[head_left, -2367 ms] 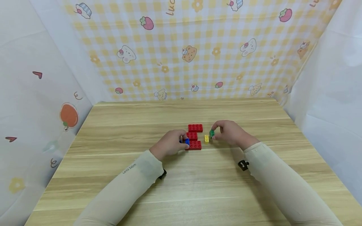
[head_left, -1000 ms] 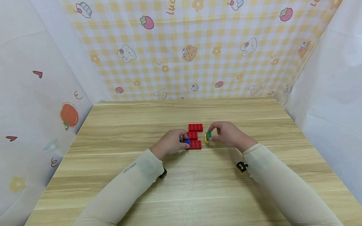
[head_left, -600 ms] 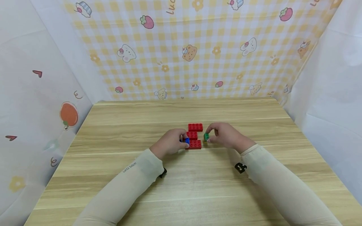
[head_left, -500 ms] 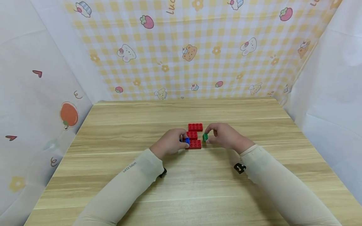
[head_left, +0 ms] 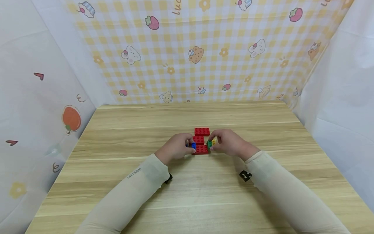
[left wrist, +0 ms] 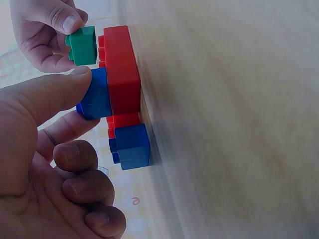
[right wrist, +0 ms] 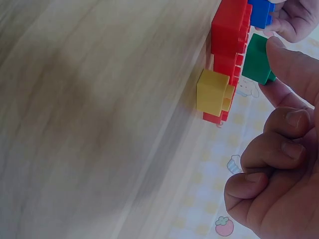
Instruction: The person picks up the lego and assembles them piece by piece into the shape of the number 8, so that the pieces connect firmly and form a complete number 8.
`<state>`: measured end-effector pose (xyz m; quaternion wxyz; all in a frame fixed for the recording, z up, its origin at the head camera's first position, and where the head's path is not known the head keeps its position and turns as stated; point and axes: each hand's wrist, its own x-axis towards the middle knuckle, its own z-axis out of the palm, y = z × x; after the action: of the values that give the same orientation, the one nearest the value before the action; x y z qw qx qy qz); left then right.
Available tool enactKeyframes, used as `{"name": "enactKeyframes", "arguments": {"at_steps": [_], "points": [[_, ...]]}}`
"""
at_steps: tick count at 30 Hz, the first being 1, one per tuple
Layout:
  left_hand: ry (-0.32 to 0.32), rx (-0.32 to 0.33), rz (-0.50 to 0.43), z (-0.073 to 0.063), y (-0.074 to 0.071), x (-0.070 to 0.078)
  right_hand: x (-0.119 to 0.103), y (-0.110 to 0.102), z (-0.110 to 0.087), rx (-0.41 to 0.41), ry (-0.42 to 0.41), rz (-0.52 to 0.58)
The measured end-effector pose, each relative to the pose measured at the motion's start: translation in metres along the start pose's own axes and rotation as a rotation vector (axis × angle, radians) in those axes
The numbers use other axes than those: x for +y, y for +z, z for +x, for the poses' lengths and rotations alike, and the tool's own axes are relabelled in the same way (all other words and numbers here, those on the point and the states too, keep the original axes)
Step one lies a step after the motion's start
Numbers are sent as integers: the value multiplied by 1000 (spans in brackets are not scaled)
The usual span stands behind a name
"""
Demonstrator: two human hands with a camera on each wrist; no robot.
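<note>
My left hand [head_left: 176, 147] pinches a small blue building brick [left wrist: 98, 94] between thumb and index finger, right at the left end of the front red brick [head_left: 201, 149]. With thumb and index finger, my right hand [head_left: 230, 142] grips a small green brick [right wrist: 256, 59]. That green brick is raised beside the front red brick's right end, close over its studs in the left wrist view. A second blue brick [left wrist: 133, 148] stands on the table by the left fingers. Just behind the green one is a yellow brick [right wrist: 213, 93], partly hidden by the right hand in the head view.
Behind the front brick lie a middle red brick [head_left: 199, 140] and a back red brick [head_left: 202, 131], roughly parallel. They rest on a wooden table [head_left: 187, 195]. A checked cloth [head_left: 175, 78] hangs along its back edge, with white sheets at both sides.
My right hand has carried the green brick leftward, past the yellow brick, to the front red brick's right end. The left hand has stayed in place with the blue brick.
</note>
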<state>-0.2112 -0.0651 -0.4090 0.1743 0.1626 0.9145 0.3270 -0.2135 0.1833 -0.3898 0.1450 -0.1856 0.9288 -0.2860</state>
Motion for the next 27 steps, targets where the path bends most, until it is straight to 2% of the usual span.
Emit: {"name": "enactKeyframes", "arguments": {"at_steps": [27], "points": [[8,-5,13,0,-1,0,-6,8,6,-10,-6,-32]]}}
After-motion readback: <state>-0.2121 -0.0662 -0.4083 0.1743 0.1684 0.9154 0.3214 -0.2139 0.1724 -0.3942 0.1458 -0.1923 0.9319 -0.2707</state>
